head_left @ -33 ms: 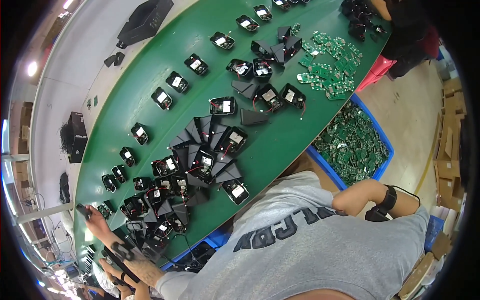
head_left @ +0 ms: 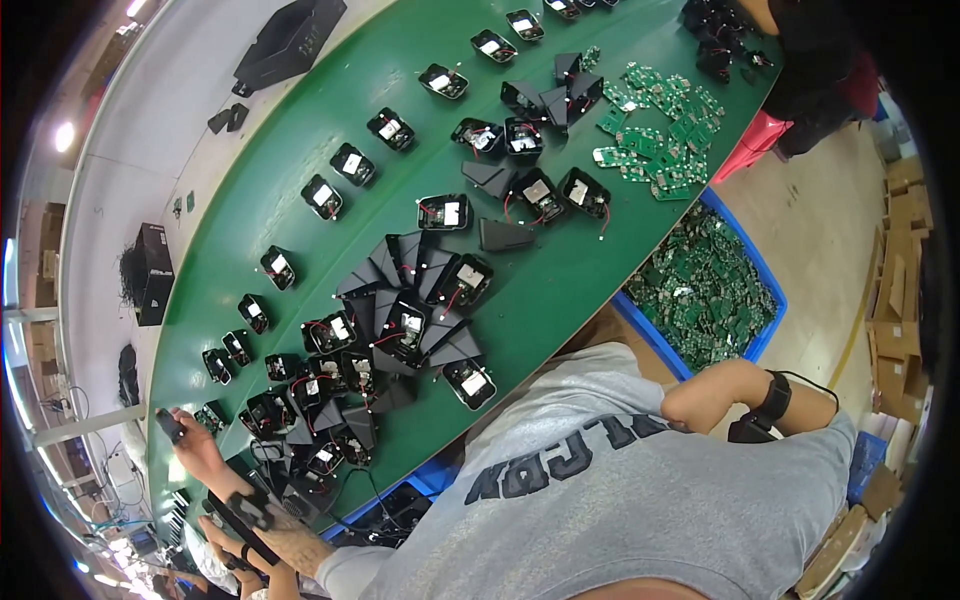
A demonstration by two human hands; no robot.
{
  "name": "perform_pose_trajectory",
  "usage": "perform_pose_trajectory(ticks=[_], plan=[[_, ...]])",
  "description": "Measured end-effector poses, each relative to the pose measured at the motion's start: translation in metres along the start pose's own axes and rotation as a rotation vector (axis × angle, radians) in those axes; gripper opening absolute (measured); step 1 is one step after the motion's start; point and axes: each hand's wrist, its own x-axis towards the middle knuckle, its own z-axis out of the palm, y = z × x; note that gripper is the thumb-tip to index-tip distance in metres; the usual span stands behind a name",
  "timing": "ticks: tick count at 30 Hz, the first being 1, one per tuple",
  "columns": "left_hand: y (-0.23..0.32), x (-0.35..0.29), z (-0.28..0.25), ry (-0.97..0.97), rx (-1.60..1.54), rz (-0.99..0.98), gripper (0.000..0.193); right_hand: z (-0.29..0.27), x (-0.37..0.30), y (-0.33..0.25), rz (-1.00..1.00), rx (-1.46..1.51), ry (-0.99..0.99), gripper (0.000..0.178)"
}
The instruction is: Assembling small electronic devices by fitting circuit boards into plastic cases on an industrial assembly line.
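1. One bare left hand (head_left: 203,455) grasps a small dark blocky object (head_left: 170,426), lower left, apparently keeping it clear of clustered black plastic housings (head_left: 408,330).
2. Right hand: out of frame, grip untellable.

Over the left end of the green bench (head_left: 570,265), the left hand (head_left: 200,452) has shifted very slightly toward the near edge, carrying its small dark piece (head_left: 170,427) along. The black strapped-on device (head_left: 251,510) behind it has moved the same way.
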Motion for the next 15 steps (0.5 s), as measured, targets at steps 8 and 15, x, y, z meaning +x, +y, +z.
perform_pose_trajectory(ticks=[8,15], plan=[[-0.181,-0.106,0.182,0.084,-0.371,-0.509,0.057,0.025,0.02,0.013,0.121,0.052,0.166,0.028],[-0.244,-0.141,0.203,0.225,-0.017,-0.579,0.058,0.033,0.012,0.054,-0.135,0.103,0.111,0.018]])
